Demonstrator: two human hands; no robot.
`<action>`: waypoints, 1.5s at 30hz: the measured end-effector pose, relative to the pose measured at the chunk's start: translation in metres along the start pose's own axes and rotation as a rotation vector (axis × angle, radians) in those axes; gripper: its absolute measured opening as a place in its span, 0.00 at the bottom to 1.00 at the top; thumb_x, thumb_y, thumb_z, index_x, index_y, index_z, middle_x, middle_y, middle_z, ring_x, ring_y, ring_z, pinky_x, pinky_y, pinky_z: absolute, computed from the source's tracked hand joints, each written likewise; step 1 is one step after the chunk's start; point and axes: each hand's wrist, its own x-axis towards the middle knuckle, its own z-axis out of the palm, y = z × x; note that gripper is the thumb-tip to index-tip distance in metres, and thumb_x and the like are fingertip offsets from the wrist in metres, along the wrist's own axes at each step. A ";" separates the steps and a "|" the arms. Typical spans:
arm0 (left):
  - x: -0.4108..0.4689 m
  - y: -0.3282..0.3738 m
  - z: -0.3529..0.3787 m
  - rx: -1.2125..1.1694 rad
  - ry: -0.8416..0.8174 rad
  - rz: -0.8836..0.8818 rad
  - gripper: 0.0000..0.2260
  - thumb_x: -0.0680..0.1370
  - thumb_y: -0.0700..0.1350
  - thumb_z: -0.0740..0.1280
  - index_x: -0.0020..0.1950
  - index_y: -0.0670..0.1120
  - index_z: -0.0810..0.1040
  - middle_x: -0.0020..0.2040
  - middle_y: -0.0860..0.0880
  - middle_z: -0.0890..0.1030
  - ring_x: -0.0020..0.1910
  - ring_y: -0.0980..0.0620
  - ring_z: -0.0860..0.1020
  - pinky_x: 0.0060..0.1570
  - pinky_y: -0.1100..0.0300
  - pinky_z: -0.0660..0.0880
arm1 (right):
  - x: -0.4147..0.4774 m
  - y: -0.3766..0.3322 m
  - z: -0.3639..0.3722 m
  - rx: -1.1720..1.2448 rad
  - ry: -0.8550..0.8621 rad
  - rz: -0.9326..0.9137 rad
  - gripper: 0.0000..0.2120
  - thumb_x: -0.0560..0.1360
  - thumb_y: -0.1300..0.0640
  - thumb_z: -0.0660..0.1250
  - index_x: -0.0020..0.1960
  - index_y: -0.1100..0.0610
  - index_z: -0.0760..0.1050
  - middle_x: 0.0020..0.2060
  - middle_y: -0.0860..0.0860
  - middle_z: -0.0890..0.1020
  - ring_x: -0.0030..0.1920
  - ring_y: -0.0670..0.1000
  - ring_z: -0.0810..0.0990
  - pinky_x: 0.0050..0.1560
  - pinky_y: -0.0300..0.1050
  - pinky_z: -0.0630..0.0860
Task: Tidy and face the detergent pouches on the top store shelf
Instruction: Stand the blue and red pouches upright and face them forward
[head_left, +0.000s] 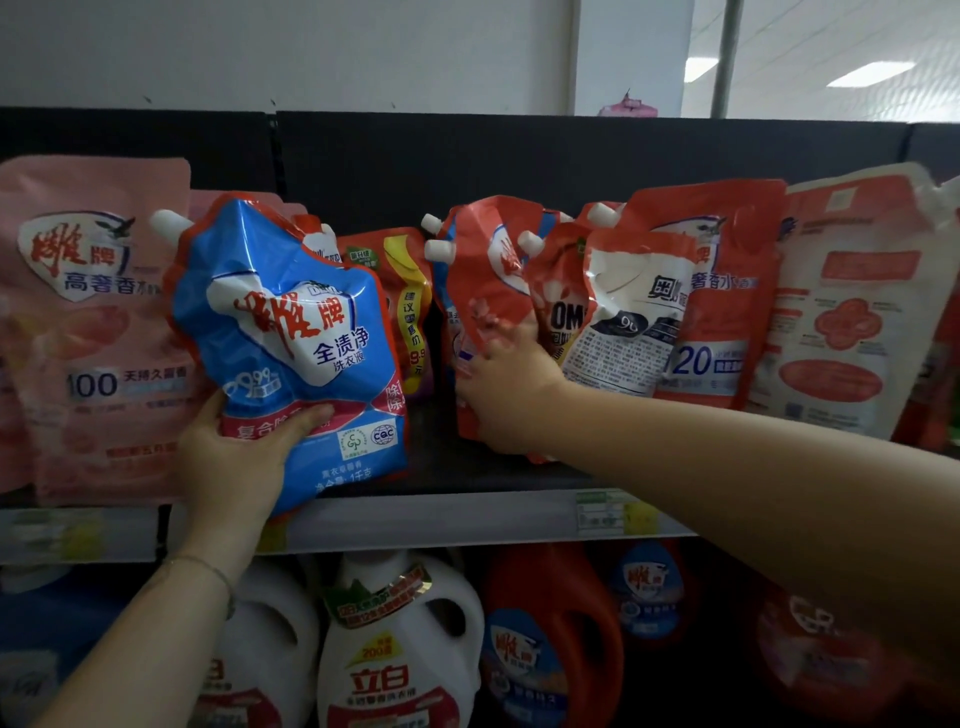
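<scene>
At the top shelf (467, 519), the left hand (239, 462) grips the bottom of a crumpled blue pouch (291, 332) held at the front edge, label outward. The right hand (506, 387) clasps a leaning red pouch (480, 291), apparently to stand it straight among crowded neighbours.

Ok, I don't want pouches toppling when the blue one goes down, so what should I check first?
1. Left hand grips the blue pouch: ok, thumb across its lower front.
2. Blue pouch upright: not ok, it is tilted.
3. Blue pouch label outward: ok.
4. Bare shelf to set it on: ok, a gap lies right of it.
5. Right hand steadies the red pouch: cannot tell, the fingers are blurred.
6. Neighbours faced: not ok, the small-print pouch shows its back.
</scene>
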 end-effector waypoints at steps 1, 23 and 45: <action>0.000 0.000 0.000 0.002 -0.003 0.001 0.22 0.64 0.45 0.79 0.55 0.51 0.77 0.51 0.53 0.79 0.50 0.52 0.78 0.50 0.56 0.73 | -0.005 0.005 -0.002 0.021 0.054 -0.009 0.24 0.76 0.44 0.59 0.71 0.49 0.66 0.67 0.54 0.71 0.69 0.59 0.66 0.66 0.64 0.60; -0.012 0.021 0.016 -0.041 0.101 -0.063 0.20 0.63 0.43 0.80 0.52 0.50 0.79 0.49 0.49 0.81 0.48 0.48 0.80 0.52 0.51 0.77 | -0.057 0.105 -0.040 0.684 0.273 0.388 0.21 0.79 0.59 0.59 0.71 0.60 0.61 0.63 0.61 0.67 0.67 0.59 0.67 0.63 0.49 0.72; -0.023 0.050 0.012 -0.167 0.134 -0.071 0.14 0.65 0.39 0.78 0.46 0.51 0.80 0.43 0.55 0.82 0.37 0.61 0.81 0.35 0.65 0.76 | -0.044 0.131 -0.082 0.983 0.308 0.237 0.13 0.73 0.54 0.69 0.49 0.65 0.77 0.40 0.58 0.83 0.36 0.51 0.82 0.36 0.41 0.79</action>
